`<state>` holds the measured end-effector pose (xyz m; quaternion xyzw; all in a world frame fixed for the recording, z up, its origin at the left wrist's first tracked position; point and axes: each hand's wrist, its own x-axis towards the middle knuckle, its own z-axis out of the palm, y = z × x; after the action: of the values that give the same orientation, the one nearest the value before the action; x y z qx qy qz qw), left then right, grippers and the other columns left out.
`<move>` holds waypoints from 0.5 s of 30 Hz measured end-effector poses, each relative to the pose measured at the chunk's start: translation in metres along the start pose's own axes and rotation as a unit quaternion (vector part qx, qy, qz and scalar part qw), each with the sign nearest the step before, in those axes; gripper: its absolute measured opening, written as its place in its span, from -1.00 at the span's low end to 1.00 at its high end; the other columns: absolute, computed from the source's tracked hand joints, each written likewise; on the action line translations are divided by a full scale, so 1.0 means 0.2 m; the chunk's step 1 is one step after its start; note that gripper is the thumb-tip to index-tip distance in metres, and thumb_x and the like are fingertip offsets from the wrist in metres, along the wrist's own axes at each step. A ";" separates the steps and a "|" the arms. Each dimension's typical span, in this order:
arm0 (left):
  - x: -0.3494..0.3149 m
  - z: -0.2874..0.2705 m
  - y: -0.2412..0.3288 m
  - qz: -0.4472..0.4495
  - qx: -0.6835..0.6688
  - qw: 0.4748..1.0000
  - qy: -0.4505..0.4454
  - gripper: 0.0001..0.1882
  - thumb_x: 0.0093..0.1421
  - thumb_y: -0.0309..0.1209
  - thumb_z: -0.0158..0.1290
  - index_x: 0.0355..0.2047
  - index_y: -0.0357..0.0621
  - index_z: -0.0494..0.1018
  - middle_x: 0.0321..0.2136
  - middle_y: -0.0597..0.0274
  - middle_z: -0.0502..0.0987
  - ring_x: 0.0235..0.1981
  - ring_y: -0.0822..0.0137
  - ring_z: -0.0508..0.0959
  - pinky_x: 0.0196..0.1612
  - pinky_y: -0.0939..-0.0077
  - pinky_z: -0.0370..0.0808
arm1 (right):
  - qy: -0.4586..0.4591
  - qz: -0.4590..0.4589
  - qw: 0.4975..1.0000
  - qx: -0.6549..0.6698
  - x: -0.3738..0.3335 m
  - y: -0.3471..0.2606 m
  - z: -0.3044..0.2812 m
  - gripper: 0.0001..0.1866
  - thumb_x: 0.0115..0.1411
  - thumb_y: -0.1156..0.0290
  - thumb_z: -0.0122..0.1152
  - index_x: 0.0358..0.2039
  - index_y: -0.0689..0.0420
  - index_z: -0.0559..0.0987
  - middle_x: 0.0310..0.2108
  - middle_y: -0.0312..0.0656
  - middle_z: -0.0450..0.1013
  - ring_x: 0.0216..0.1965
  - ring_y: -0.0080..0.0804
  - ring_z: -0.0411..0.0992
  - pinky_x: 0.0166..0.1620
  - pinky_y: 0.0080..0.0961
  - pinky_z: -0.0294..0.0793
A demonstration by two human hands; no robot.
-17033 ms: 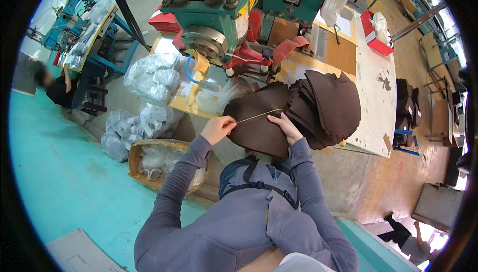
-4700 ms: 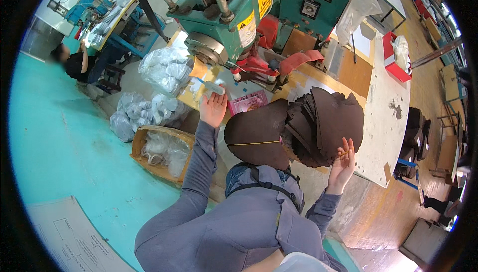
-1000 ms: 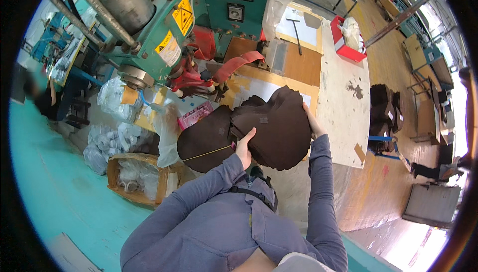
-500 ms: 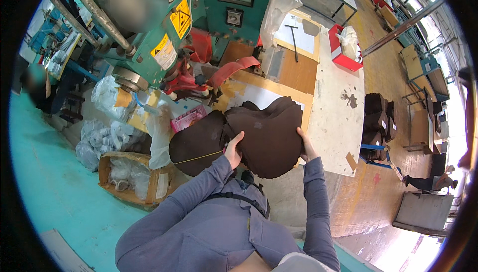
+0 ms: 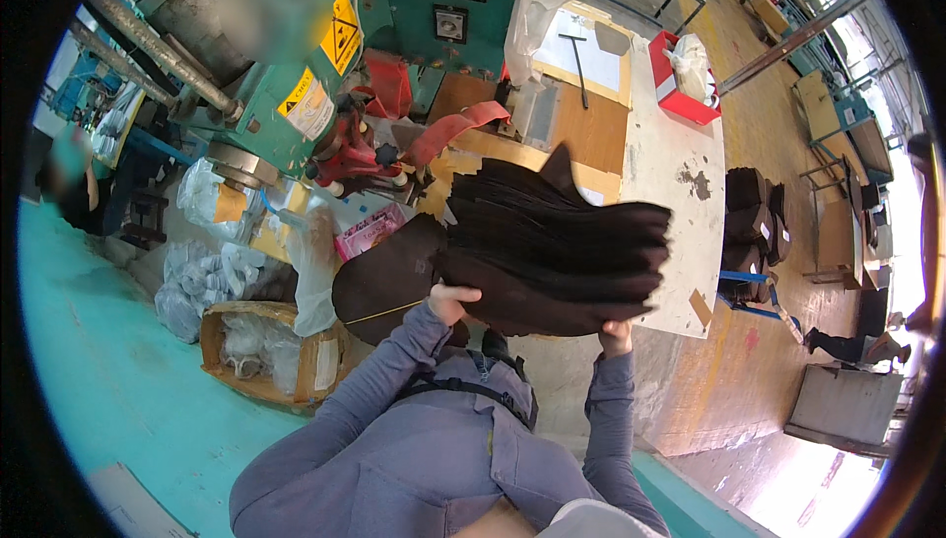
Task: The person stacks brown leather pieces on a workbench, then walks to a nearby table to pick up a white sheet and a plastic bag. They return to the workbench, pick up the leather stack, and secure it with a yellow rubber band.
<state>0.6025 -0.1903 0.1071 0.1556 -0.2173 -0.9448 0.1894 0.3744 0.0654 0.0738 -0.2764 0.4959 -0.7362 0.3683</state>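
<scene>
A thick stack of dark brown, flexible cut pieces [image 5: 542, 262] is held up in front of me, its layered edges fanned out and one pointed corner sticking up. My left hand [image 5: 451, 303] grips the near left edge, thumb on top. At the near right corner, my right hand [image 5: 616, 337] is closed on the same stack. Just left of it, partly covered, lies another dark brown rounded stack [image 5: 379, 277] with a yellow band across it. The material cannot be told for sure.
A green machine [image 5: 266, 114] with red clamp-like parts [image 5: 360, 149] stands at the left and back. A pink pack [image 5: 370, 233] is beside it. The worktable [image 5: 670, 242] carries a red box [image 5: 685, 80] and a T-shaped tool [image 5: 579, 70]. A cardboard box of plastic [image 5: 320, 361] sits low left.
The held stack has tilted and bent, so its broad face gave way to fanned edges. It spreads further right. My right hand moved down toward me; my left hand shifted slightly left.
</scene>
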 end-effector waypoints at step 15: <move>0.20 -0.04 0.20 0.000 0.384 0.908 -0.169 0.01 -0.27 -0.58 0.37 0.23 -0.16 0.12 -0.04 0.21 0.42 0.02 0.31 0.36 0.10 0.42 0.29 | -0.019 -0.026 0.999 -0.031 0.00 -0.08 0.30 -0.07 -0.18 0.16 0.40 0.18 0.22 0.20 0.10 -0.09 0.26 0.11 -0.19 0.25 0.17 -0.27 0.24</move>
<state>0.5826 -0.2440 0.1106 0.0541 -0.5918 -0.8007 0.0755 0.4158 0.0370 0.1093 -0.3142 0.5043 -0.7244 0.3496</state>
